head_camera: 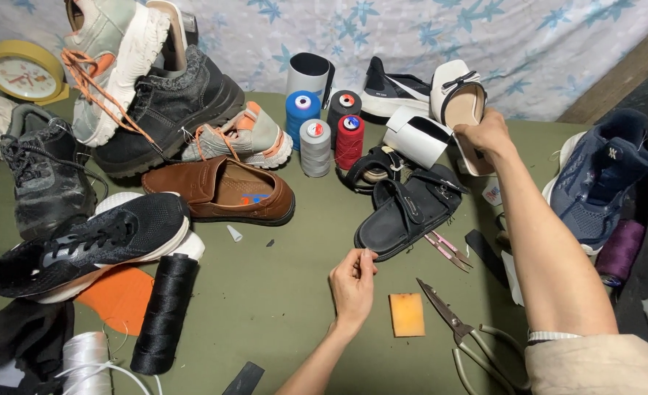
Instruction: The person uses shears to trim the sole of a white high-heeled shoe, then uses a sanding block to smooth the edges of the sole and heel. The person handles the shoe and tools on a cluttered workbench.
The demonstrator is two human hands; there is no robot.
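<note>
Two hands among shoes on a green desk.

The right hand [485, 135] has its grip closed on a cream slip-on shoe [459, 106] at one o'clock, heel end lifted. The left hand [353, 281], fingers pinched at the toe edge of a black matte sandal [408, 212], sits nearer it; the sandal's long axis runs toward two o'clock. Steel scissors [459, 329] lie at four o'clock.

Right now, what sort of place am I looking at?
Most likely a shoe repair bench: many worn, unmatched shoes such as a brown loafer crowd the green table, beside thread spools and scissors. The right hand grips a white shoe.
</note>
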